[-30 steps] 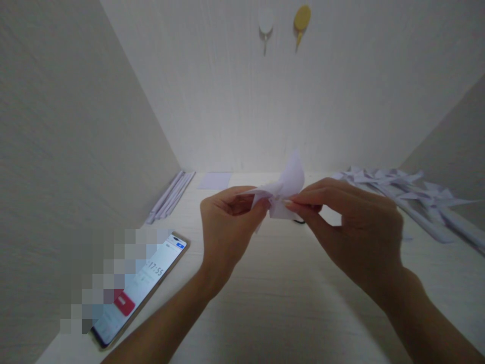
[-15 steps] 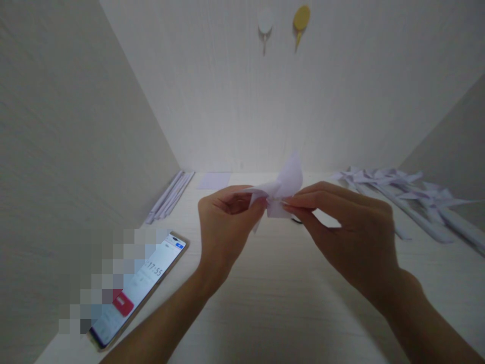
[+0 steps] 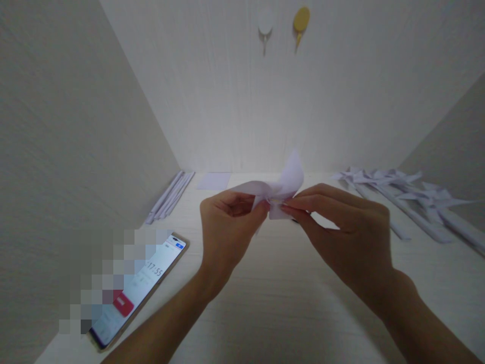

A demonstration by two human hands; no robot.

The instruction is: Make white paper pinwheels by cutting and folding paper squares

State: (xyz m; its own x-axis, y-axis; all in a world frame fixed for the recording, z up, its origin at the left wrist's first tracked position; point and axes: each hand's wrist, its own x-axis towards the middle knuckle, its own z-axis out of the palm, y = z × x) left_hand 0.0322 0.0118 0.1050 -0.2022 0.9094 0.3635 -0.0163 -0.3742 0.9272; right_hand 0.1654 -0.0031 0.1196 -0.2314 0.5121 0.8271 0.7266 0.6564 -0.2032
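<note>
A small white folded paper piece (image 3: 285, 186), shaped like a pinwheel with curled blades, is held above the pale table between both hands. My left hand (image 3: 226, 231) pinches its left side with thumb and fingers closed. My right hand (image 3: 346, 233) pinches its centre from the right, fingertips pressed together. The lower part of the paper is hidden behind my fingers.
A phone (image 3: 139, 288) with a lit timer screen lies at the front left. White paper sticks (image 3: 170, 196) lie along the left wall, a flat paper square (image 3: 215, 180) at the back. Several finished paper pinwheels (image 3: 409, 194) lie at the right. Two hooks (image 3: 282, 23) hang on the back wall.
My right hand has drawn slightly left and lower. The left blade of the paper has spread wider and flatter. The left hand has barely moved.
</note>
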